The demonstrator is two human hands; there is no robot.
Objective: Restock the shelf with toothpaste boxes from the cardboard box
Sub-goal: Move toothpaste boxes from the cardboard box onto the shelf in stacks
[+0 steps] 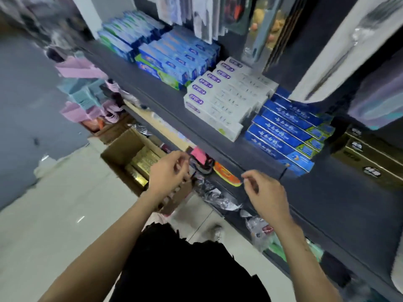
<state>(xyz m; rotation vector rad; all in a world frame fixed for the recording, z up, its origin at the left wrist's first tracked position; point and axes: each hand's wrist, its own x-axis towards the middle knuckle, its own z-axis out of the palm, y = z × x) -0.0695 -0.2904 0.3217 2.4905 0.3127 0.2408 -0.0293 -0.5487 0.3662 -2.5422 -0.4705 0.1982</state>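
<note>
Head view, looking down along a dark shelf [165, 99]. I read four stocks of toothpaste boxes lying flat on it in overlapping rows: light blue boxes [130, 33] at the far end, blue-and-green boxes [172, 62] next, white boxes [226, 94] in the middle, and dark blue boxes [287, 131] nearest me. Each row is fanned with its long printed face up, presumably so the label reads from the aisle. To the right of the dark blue row the shelf surface is bare, and further right sit dark olive cartons [368, 155]; I judge the bare stretch to be where new stock belongs.

The cardboard box [126, 158] stands open on the pale floor [65, 203] below the shelf edge, with gold-coloured boxes [141, 164] packed inside (the print is too blurred for me to confirm the product).

My left hand [168, 173] hangs above the right-hand part of the box, fingers loosely curled, gripping nothing. My right hand [266, 192] hovers in front of the shelf edge, fingers likewise half-curled and holding nothing. Both sit between box and shelf, so I judge the next step to be a reach down for another box. Lower shelves carry wrapped goods I cannot identify.
</note>
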